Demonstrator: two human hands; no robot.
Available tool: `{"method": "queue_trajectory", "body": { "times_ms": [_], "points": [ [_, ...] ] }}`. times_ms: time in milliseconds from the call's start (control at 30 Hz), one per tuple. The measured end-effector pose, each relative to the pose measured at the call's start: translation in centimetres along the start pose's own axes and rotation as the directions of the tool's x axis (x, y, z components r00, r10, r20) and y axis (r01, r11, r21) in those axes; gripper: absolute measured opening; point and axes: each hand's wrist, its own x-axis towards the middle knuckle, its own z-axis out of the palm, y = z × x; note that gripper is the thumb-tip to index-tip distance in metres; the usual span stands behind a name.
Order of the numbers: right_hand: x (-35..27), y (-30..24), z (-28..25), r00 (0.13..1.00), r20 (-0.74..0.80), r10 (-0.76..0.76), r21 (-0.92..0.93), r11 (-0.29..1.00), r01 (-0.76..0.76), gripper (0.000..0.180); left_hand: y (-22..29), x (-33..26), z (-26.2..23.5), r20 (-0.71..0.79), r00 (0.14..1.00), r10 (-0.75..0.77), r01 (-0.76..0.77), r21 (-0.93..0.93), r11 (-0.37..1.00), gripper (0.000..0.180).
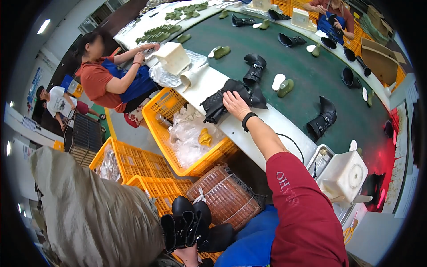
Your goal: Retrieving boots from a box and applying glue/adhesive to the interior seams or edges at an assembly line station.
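On the white ledge beside the green work surface, my right hand (236, 107) lies over a bunch of black boots (215, 105), its fingers curled onto their upper parts. A buckled black boot (255, 70) stands just beyond them. Low in the view, my left hand (188, 255) shows only in part, beneath a cluster of black boots (180, 229) with straps and rounded toes. It appears to hold them close to my body, though its fingers are hidden behind the boots.
Yellow crates (175, 167) with plastic bags and a brown woven basket (225, 196) stand below the ledge. More boots (323, 116) and green shoe lasts (285, 88) dot the green surface. A white machine (344, 174) is at right. Co-workers (111, 78) stand nearby.
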Motion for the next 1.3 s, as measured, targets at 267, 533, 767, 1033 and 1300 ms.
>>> {"method": "queue_trajectory", "body": {
  "times_ms": [267,533,767,1033,1300],
  "points": [
    [0.3,-2.0,-4.2,0.978,0.191,0.085,0.071,0.992,-0.100,0.045,-0.3,1.6,1.0,0.128,0.982,0.138,-0.135,-0.032,0.990,0.066],
    [-0.4,0.7,-8.3,0.938,0.277,0.209,0.139,0.957,-0.255,0.041,0.1,1.4,0.1,0.191,0.972,0.137,-0.137,-0.012,0.991,0.063],
    [0.2,1.9,-6.8,0.906,0.318,0.280,-0.049,0.959,-0.280,0.046,-1.4,0.1,-1.1,0.162,0.981,0.106,-0.094,-0.078,0.993,0.077],
    [1.2,1.0,-5.4,0.879,0.337,0.338,-0.007,0.934,-0.357,0.059,-1.6,-1.0,-2.0,0.113,0.991,0.069,-0.067,-0.015,0.998,0.077],
    [0.2,0.3,-7.3,0.942,0.167,0.291,0.108,0.944,-0.310,0.048,-2.2,0.5,-1.9,0.037,0.988,0.147,-0.148,0.020,0.989,0.068]
  ]
}}
